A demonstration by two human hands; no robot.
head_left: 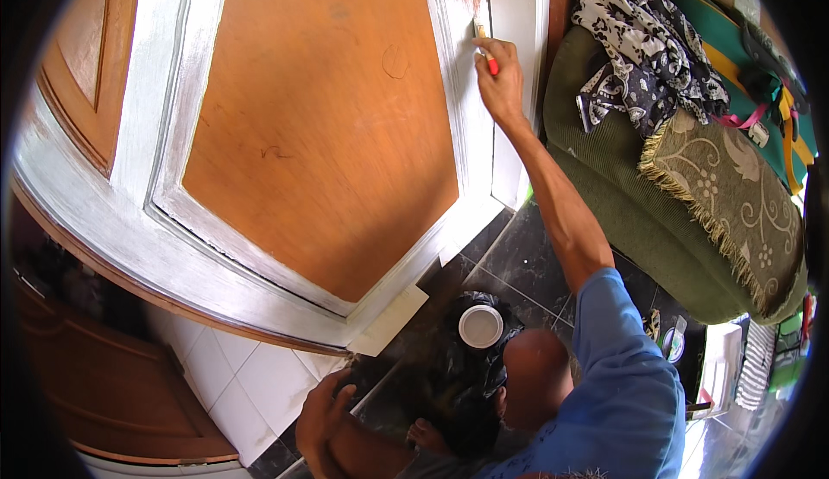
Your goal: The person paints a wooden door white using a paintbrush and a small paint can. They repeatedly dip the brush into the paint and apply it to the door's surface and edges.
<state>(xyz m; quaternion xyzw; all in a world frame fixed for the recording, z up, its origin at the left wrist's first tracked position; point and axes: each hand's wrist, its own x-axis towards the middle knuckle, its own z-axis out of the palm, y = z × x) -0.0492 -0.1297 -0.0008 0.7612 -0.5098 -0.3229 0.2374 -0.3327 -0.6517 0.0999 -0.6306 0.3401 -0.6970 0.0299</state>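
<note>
My right hand (502, 80) grips a paintbrush (480, 30) with a red-tipped handle. Its bristles touch the right stile of a wooden door (463, 90), where wet-looking white paint meets bare orange-brown wood near the top. White coats the frame around the large orange-brown panel (330, 129), which bears a few pencil-like marks. Low at the bottom of the view, my left hand (327, 417) rests by my bent leg, fingers apart, holding nothing visible. A round, white-rimmed container (480, 325) stands on black plastic on the floor before me.
Pale card (388, 323) lies under the door's bottom edge. A green sofa (602, 174) stands at the right, bearing a patterned black-and-white cloth (647, 45) and a fringed cover (732, 194). Dark tiles (518, 265) form the floor. A brown wooden door (116, 388) is at lower left.
</note>
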